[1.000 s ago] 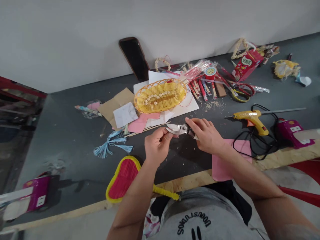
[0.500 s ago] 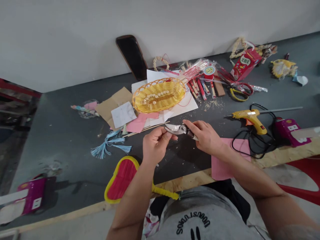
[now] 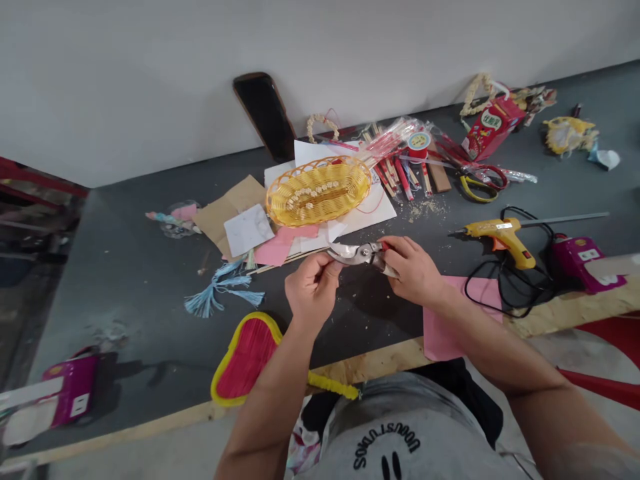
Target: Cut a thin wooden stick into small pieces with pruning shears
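My right hand [image 3: 413, 270] is wrapped round the handles of a pair of pruning shears [image 3: 357, 254], their metal blades pointing left. A bit of red shows on the handle by my thumb. At the blade tip, my left hand [image 3: 311, 290] is closed in a pinch; what sits between its fingertips is too small to make out. Just beyond the left hand lie thin sticks [image 3: 280, 262]. Below, partly hidden by my left forearm, is a red fan-shaped piece with a yellow rim [image 3: 247, 357] and a yellow handle.
Behind my hands stands a yellow woven basket [image 3: 320, 193] with small pale pieces. Left are a blue tassel [image 3: 220, 290] and papers. Right are a yellow glue gun [image 3: 500, 233] with its cord, scissors [image 3: 480, 187] and pink paper [image 3: 443, 327]. A phone [image 3: 265, 113] leans on the wall.
My right hand has shifted slightly right and its thumb has moved along the handle, baring the red part. My left fingers are drawn in closer together at the blade tip.
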